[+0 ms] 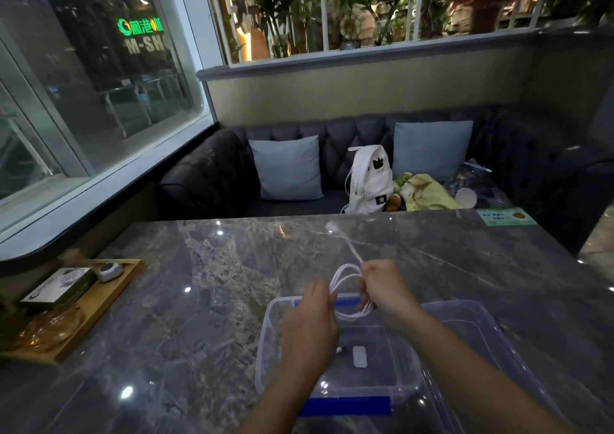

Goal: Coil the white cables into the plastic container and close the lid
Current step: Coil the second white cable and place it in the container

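A white cable [345, 276] is looped into a small coil between both hands, just above the far end of a clear plastic container [265, 344] with blue clips. My left hand [310, 327] grips the coil's left side. My right hand [385, 289] pinches the right side, where a free tail runs up the table to a white plug [331, 226]. The container stands open on the marble table [182, 300]. Inside it lie a white label and a short end of cable. Its clear lid [481, 334] lies flat just to the right.
A wooden tray [99, 304] with a box, a small white device and glassware sits at the table's left edge. A green card [506, 217] lies at the far right corner. Behind the table is a dark sofa with two cushions, a white backpack [367, 179] and clutter.
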### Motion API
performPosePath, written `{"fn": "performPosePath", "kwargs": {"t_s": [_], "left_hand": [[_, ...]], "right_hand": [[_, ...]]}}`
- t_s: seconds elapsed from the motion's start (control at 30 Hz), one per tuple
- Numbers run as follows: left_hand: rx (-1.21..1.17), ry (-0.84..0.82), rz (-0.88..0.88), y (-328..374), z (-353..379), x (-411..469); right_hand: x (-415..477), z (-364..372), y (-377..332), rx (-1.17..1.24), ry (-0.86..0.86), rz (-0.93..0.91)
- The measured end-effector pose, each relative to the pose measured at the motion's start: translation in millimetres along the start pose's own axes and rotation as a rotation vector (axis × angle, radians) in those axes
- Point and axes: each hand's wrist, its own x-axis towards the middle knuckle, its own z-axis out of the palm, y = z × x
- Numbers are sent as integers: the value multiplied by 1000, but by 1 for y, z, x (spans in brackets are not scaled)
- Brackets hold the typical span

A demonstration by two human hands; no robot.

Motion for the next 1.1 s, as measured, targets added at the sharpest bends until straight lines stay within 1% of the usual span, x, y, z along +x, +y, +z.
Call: {"fn": "performPosePath", "kwargs": {"t_s": [0.07,0.13,0.23,0.3,0.4,0.43,0.5,0.57,0.63,0.7,0.77,0.83,0.93,1.0,1.1], "left_hand": [[75,15,67,-1,1,-1],[145,-19,96,0,-1,-1],[185,-48,107,-2,-3,1],[92,-94,81,-4,-6,4],[-90,-221,54,-7,-6,7],[-139,-254,56,-7,-5,7],[-248,-259,10,-6,-3,9],[-418,-254,-103,-9,-2,13],[-565,-300,-265,-13,-5,17],[-672,-348,-436,-18,-6,21],[-738,-387,-517,-20,-7,23],[-792,-411,-544,-21,-7,23],[-849,-438,-531,-22,-10,22],[-885,-476,-507,-25,-13,22],[-935,-564,-475,-31,-21,22]], "right_hand": [[1,-8,-6,-63,-124,70],[1,-17,-9,-95,-237,132],[1,-29,-9,-165,-391,140],[2,-34,-8,-192,-456,129],[1,-39,-7,-212,-594,111],[0,-39,-6,-226,-619,103],[-2,-35,-4,-212,-599,72],[-4,-30,-1,-187,-516,-32],[-4,-25,2,-240,-390,-227],[-3,-22,5,-408,-287,-494],[-5,-18,7,-629,-268,-717],[-6,-14,11,-857,-272,-882],[-7,-10,10,-1060,-219,-1062],[-8,-7,8,-1109,-180,-1163],[-8,-3,8,-1090,-166,-1260]]}}
